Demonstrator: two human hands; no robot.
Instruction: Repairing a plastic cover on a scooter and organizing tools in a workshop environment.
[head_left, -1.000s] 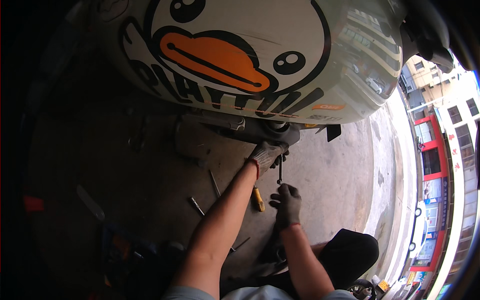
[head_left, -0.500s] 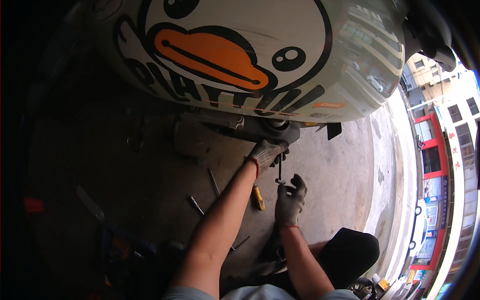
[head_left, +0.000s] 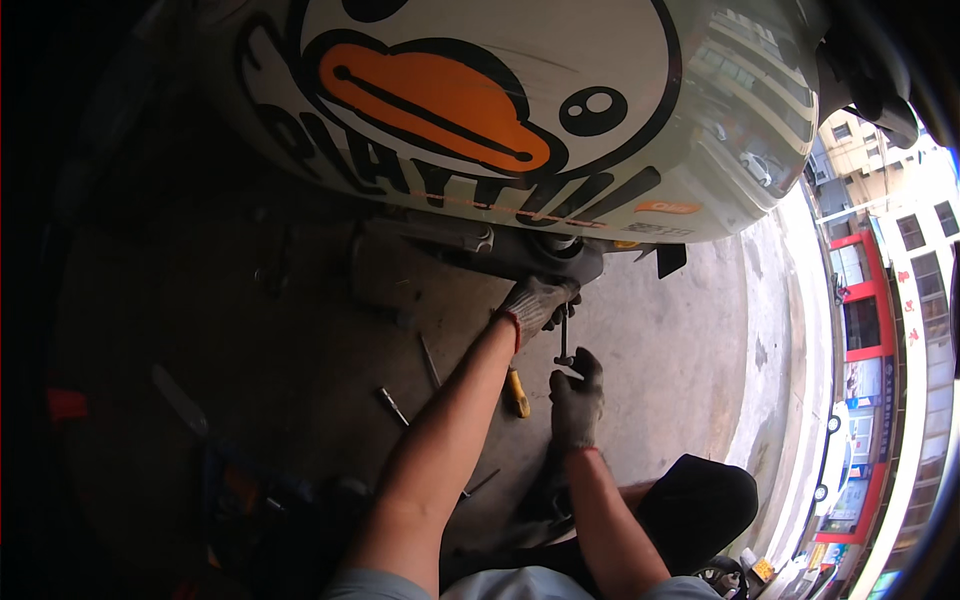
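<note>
My left hand [head_left: 542, 305], in a grey knit glove, is closed round the upper end of an upright dark metal wrench [head_left: 564, 332], beneath a black mechanical part [head_left: 565, 266] under a pale vehicle body [head_left: 700, 150] with a cartoon duck face. My right hand [head_left: 578, 395], also gloved, is at the wrench's lower end, fingers curled and apart, index finger at or very near it; contact is unclear. A yellow-handled tool [head_left: 518, 395] lies on the floor between my forearms. A slim metal rod [head_left: 428, 355] and a socket-tipped bar [head_left: 393, 405] lie left of them, partly hidden.
My dark-clad knee [head_left: 700, 500] is at lower right on the concrete floor [head_left: 670, 360]. Dim objects [head_left: 240, 490] lie in shadow at lower left, with something red [head_left: 68, 403] at far left. A street with a white car [head_left: 840, 460] and shopfronts [head_left: 865, 310] shows at right.
My right hand's fingers have risen and shifted right, round to the wrench's lower end. My left hand stays in place. The vehicle body appears slightly shifted right in the view.
</note>
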